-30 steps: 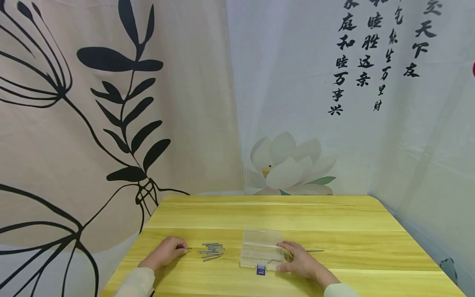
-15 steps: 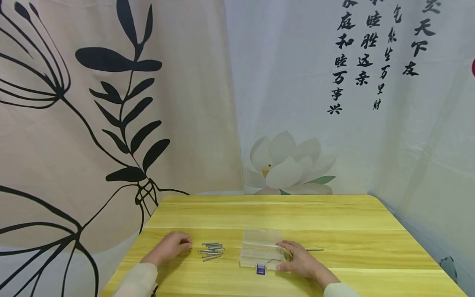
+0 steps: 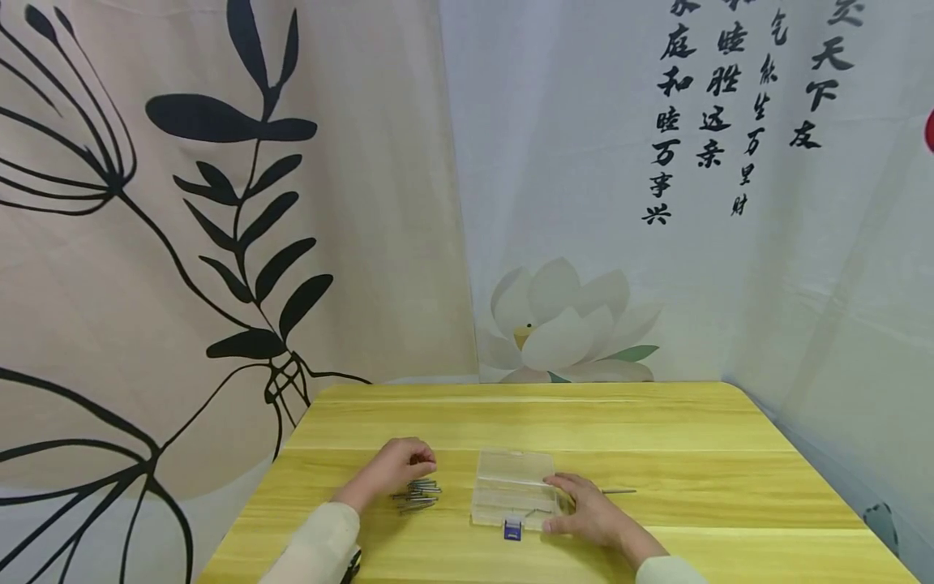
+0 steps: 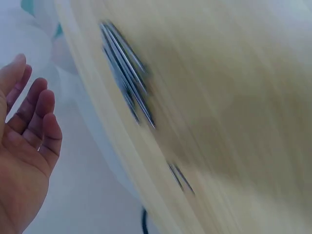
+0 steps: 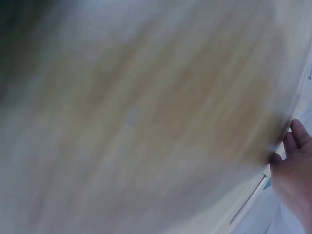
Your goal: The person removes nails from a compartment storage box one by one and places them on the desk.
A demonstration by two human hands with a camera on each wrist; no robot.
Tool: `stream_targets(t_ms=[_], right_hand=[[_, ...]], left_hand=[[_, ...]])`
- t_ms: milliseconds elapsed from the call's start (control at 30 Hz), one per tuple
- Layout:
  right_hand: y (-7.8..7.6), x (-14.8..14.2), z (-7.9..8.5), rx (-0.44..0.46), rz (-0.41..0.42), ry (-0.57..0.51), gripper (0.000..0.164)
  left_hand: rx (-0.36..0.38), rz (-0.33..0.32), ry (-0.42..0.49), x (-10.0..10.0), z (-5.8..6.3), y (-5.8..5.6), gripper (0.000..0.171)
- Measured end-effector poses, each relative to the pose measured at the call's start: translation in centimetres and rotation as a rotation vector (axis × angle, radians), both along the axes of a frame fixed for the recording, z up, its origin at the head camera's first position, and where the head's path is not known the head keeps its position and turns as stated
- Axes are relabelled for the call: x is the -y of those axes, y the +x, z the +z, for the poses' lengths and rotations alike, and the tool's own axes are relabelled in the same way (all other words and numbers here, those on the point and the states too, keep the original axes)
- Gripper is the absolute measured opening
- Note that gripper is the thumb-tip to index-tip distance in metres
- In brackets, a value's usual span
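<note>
My left hand hovers over the far side of a pile of silver nails, its arm covering part of them. In the left wrist view that hand's fingers are loosely bent, and nothing shows between them. The right hand grips the right side of a clear plastic box, thumb at the near corner and fingers farther back along the edge. The box has a blue tab at its front and a nail inside. The right wrist view shows the fingertips only at its right edge, the box hardly visible.
Another nail lies on the wooden table to the right of the box, behind the right hand. Two thin dark pins lie apart from the pile in the left wrist view. A printed cloth hangs behind the table.
One second ago my left hand pinched a thin piece left of the pile; it has since moved right and away to the pile's far side. The right hand and the box stay still.
</note>
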State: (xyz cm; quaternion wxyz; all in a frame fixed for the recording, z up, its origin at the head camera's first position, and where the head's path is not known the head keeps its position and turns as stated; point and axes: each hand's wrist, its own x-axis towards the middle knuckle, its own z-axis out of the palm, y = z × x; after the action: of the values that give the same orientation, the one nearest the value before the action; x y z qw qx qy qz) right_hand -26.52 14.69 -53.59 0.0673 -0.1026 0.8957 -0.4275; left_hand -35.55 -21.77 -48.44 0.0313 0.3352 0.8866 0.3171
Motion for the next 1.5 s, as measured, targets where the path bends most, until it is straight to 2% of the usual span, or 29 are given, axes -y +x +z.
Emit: stream_targets(t_ms=[367, 533, 667, 833, 1067, 1233, 1500], right_hand=[[0.0, -0.1, -0.2, -0.006, 0.012, -0.003, 0.078], [-0.2, -0.2, -0.3, -0.023, 0.017, 0.003, 0.078], [-0.2, -0.2, -0.3, -0.025, 0.017, -0.001, 0.077], [-0.2, -0.2, -0.3, -0.014, 0.012, -0.011, 0.076], [-0.1, -0.2, -0.2, -0.013, 0.016, -0.015, 0.077], [-0.2, -0.2, -0.2, -0.018, 0.024, -0.019, 0.077], [-0.1, -0.2, -0.2, -0.015, 0.029, -0.018, 0.077]], left_hand=[[0.039, -0.069, 0.058, -8.2, 0.0, 2.1, 0.005], [0.020, -0.075, 0.071, -10.9, -0.3, 2.7, 0.007], [0.001, -0.091, 0.103, -12.5, -1.0, 2.9, 0.006], [-0.006, -0.109, 0.125, -13.9, -1.9, 2.9, 0.005], [0.055, -0.068, 0.105, -14.8, -2.8, 3.3, 0.004], [0.081, -0.072, 0.096, -15.2, -3.1, 3.5, 0.005], [0.033, -0.109, 0.049, -15.7, -3.9, 3.3, 0.004]])
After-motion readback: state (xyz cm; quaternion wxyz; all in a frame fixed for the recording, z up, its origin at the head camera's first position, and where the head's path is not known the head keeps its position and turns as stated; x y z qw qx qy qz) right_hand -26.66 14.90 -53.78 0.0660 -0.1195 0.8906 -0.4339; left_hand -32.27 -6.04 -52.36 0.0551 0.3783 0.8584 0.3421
